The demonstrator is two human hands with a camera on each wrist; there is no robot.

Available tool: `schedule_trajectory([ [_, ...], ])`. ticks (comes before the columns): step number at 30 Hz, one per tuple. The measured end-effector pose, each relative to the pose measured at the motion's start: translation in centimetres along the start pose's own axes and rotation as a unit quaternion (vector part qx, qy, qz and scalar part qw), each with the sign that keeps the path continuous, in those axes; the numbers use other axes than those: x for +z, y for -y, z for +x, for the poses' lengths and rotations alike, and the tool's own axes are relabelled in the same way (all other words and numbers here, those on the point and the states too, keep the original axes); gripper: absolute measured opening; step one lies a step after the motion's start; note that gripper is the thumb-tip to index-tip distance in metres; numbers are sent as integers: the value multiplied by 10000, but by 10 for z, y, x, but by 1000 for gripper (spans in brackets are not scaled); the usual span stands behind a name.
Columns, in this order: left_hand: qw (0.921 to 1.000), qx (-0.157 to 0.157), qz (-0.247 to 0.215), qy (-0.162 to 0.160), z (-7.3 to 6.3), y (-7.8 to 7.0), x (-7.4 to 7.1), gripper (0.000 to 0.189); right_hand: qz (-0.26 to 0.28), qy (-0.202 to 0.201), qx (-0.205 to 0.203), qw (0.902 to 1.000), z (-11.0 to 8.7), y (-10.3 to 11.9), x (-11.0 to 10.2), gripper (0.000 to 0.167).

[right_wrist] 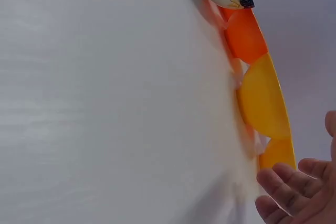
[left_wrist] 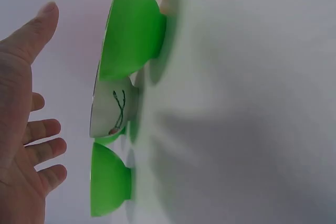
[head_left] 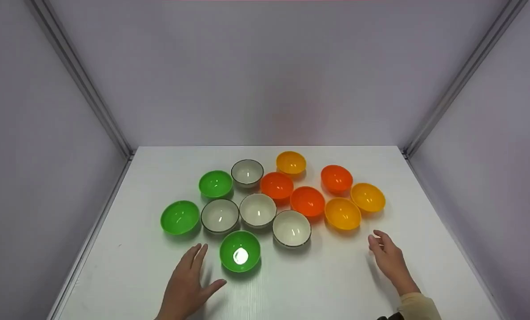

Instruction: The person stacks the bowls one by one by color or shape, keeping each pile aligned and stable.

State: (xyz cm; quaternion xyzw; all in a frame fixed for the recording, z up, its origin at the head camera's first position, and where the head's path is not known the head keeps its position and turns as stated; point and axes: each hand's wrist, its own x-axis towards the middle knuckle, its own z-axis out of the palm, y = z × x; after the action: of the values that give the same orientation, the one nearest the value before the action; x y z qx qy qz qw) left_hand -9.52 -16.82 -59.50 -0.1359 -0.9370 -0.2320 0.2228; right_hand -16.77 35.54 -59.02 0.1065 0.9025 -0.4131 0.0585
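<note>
My left hand (head_left: pixel 187 282) hovers over the table's front left, thumb spread from its fingers, holding nothing. Just right of it stands a green bowl (head_left: pixel 240 251), which also shows in the left wrist view as a green bowl (left_wrist: pixel 131 30) apart from the fingers. Another green bowl (head_left: pixel 180 217) stands beyond the fingertips. At the front right, my right hand (head_left: pixel 388 258) hangs above the table with fingers loosely bent and nothing in them. Nearest to it are two yellow bowls, one (head_left: pixel 343 214) ahead to the left and one (head_left: pixel 367 197) straight ahead.
White bowls with dark rims (head_left: pixel 291 228) stand mid-table, several in all. Orange-red bowls (head_left: pixel 307 202) sit behind and right of them. A yellow bowl (head_left: pixel 291 162) and a green bowl (head_left: pixel 215 184) are farther back. Pale walls (head_left: pixel 265 75) enclose the white table (head_left: pixel 318 284).
</note>
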Motion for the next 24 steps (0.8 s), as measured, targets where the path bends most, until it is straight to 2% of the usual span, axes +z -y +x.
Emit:
schedule_trajectory([
  [3,10000,69,-44,51,6,-6,-1,98,483,157,399,9979,7,5,-2,90],
  [7,9998,138,-105,119,14,-15,0,95,848,292,722,9933,20,12,-1,91],
  [15,9985,343,-335,253,31,-30,4,92,1476,486,1236,9801,42,20,8,73],
  [18,9979,488,-335,261,33,-34,7,91,1606,496,1350,9765,50,19,12,67],
  [24,9966,696,-318,318,35,-41,13,89,1554,525,1445,9758,61,19,19,66],
])
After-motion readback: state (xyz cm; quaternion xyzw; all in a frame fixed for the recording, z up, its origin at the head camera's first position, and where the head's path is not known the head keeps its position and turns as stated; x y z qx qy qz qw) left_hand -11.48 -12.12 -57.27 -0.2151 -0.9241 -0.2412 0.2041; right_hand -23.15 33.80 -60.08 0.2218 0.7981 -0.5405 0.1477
